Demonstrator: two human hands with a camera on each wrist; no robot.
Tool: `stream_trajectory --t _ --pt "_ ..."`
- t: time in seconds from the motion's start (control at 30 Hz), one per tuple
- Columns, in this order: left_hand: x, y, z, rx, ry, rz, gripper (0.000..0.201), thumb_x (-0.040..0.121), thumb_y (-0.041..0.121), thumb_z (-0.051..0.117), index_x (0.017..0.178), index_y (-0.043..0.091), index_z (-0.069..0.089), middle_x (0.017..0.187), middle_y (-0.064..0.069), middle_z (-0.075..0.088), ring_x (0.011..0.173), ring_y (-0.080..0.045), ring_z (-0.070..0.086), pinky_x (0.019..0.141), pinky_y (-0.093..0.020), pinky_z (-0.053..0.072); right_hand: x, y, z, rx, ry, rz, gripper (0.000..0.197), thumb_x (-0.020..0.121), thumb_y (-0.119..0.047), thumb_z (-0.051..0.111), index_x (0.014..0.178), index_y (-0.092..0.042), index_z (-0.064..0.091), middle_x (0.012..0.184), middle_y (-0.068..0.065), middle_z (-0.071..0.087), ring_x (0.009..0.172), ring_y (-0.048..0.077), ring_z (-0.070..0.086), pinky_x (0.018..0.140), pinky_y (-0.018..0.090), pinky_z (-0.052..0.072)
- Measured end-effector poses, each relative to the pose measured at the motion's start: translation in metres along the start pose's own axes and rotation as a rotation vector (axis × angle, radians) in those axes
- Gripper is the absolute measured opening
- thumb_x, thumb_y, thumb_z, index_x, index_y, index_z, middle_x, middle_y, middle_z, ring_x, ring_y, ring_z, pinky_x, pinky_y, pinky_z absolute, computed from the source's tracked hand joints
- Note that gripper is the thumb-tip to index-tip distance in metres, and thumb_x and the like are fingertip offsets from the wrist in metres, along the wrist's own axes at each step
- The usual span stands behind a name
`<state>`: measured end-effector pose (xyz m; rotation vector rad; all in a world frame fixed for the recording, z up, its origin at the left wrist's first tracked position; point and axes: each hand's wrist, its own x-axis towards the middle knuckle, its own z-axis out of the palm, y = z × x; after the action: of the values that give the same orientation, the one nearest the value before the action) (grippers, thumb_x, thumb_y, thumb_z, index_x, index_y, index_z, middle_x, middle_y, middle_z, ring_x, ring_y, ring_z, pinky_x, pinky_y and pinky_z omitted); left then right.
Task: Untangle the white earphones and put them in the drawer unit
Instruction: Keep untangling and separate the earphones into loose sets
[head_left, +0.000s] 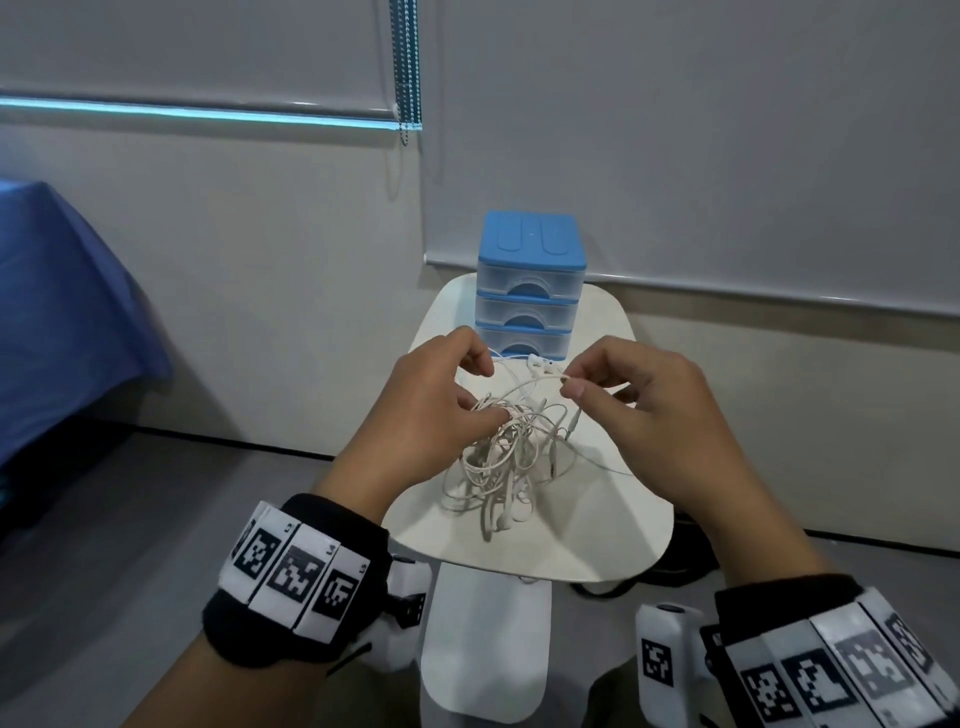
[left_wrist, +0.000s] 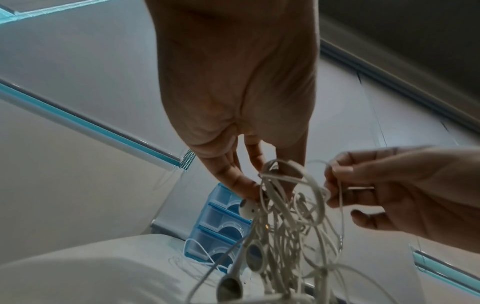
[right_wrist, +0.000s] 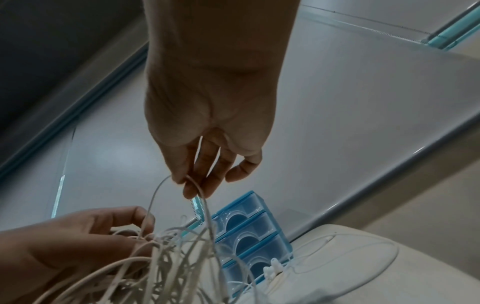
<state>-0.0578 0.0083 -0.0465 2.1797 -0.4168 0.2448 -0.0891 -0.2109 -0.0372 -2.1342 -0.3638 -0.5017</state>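
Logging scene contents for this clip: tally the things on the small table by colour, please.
White: 1, the tangled earphones, held by the left hand and right hand
Blue and clear: 1, the drawer unit with 3 closed drawers
Total: 2

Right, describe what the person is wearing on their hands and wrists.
The left hand and right hand are bare, with no gloves. Each wrist carries a black fabric band with a row of white tiles printed with black square marker codes. A white camera housing with its own marker sits under the right wrist.
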Motion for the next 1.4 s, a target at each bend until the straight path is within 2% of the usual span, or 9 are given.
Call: stream_trajectory --t 0.13,0.27,0.5,0.63,0.8,0.9,1.03,1.3,1.4 --pt "-0.001 0.0 0.007 0.069 -0.02 -0.009 0.032 0.079 0.022 0.087 0.086 0.019 0.056 0.08 0.008 0.061 0.068 -0.012 0.061 0.052 -0.016 0.043 -0.001 0.0 -0.001 -0.067 -0.016 0.007 0.017 0.096 -0.017 0.068 0.083 -0.027 0.064 0.064 -0.004 0.062 0.062 0.01 0.054 0.061 0.024 0.043" --pt "0.0 0.002 0.011 0.075 -0.075 -0.003 0.032 0.08 0.028 0.088 0.077 0.017 0.059 0.074 0.005 0.066 0.068 -0.012 0.063 0.055 -0.014 0.042 -0.004 0.014 -0.012 -0.177 -0.137 0.156 0.019 0.095 -0.013 0.065 0.079 -0.024 0.065 0.055 -0.008 0.058 0.047 0.009 0.05 0.048 0.02 0.042" --pt "0.005 0.013 0.019 0.064 -0.091 -0.037 0.032 0.078 0.035 0.088 0.071 0.015 0.065 0.058 0.009 0.063 0.054 -0.003 0.052 0.057 -0.018 0.042 -0.002 0.019 -0.01 -0.05 -0.225 0.184 0.006 0.093 -0.024 0.074 0.088 -0.025 0.07 0.057 -0.007 0.054 0.057 0.011 0.048 0.062 0.032 0.043" --pt "0.002 0.016 0.015 -0.014 -0.193 -0.07 0.03 0.08 0.039 0.087 0.074 0.014 0.072 0.066 0.006 0.072 0.057 -0.002 0.058 0.061 -0.019 0.045 0.0 0.012 -0.014 0.02 -0.313 0.168 0.014 0.091 -0.028 0.077 0.08 -0.021 0.071 0.057 -0.002 0.048 0.058 0.015 0.042 0.062 0.033 0.038" --pt "-0.001 0.009 0.006 -0.153 -0.262 -0.08 0.015 0.092 0.027 0.077 0.085 0.014 0.076 0.085 0.002 0.077 0.088 -0.019 0.074 0.089 -0.038 0.058 0.001 0.017 -0.012 -0.108 -0.335 0.248 0.016 0.089 -0.02 0.075 0.074 -0.023 0.072 0.051 -0.007 0.048 0.057 0.021 0.052 0.065 0.043 0.053" --pt "-0.002 0.003 0.004 -0.08 -0.34 0.003 0.006 0.09 0.012 0.076 0.09 0.018 0.076 0.092 0.008 0.077 0.09 -0.006 0.072 0.088 -0.029 0.058 -0.001 0.019 -0.01 -0.188 -0.375 0.304 0.017 0.087 -0.019 0.076 0.07 -0.023 0.074 0.05 -0.005 0.058 0.065 0.029 0.067 0.06 0.029 0.049" --pt "-0.002 0.0 0.008 0.007 -0.373 0.038 0.008 0.089 0.013 0.076 0.089 0.02 0.075 0.091 0.013 0.075 0.087 -0.001 0.07 0.082 -0.026 0.058 -0.004 0.018 -0.009 -0.2 -0.385 0.321 0.016 0.086 -0.02 0.077 0.07 -0.022 0.077 0.054 -0.003 0.063 0.056 0.011 0.065 0.059 0.023 0.044" --pt "0.006 0.002 0.012 0.133 -0.323 0.006 0.024 0.091 0.003 0.065 0.082 0.025 0.071 0.087 0.011 0.072 0.077 -0.007 0.068 0.067 -0.014 0.049 0.001 0.021 -0.013 -0.15 -0.368 0.348 0.019 0.088 -0.015 0.075 0.07 -0.023 0.077 0.058 0.0 0.065 0.055 0.011 0.064 0.063 0.028 0.048" --pt "0.006 0.004 0.016 0.124 -0.337 -0.031 0.034 0.091 -0.002 0.057 0.082 0.027 0.071 0.084 0.009 0.073 0.076 -0.008 0.07 0.072 -0.02 0.054 0.003 0.023 -0.012 -0.135 -0.378 0.367 0.02 0.088 -0.014 0.075 0.07 -0.024 0.077 0.061 0.003 0.067 0.056 0.013 0.064 0.068 0.033 0.051"
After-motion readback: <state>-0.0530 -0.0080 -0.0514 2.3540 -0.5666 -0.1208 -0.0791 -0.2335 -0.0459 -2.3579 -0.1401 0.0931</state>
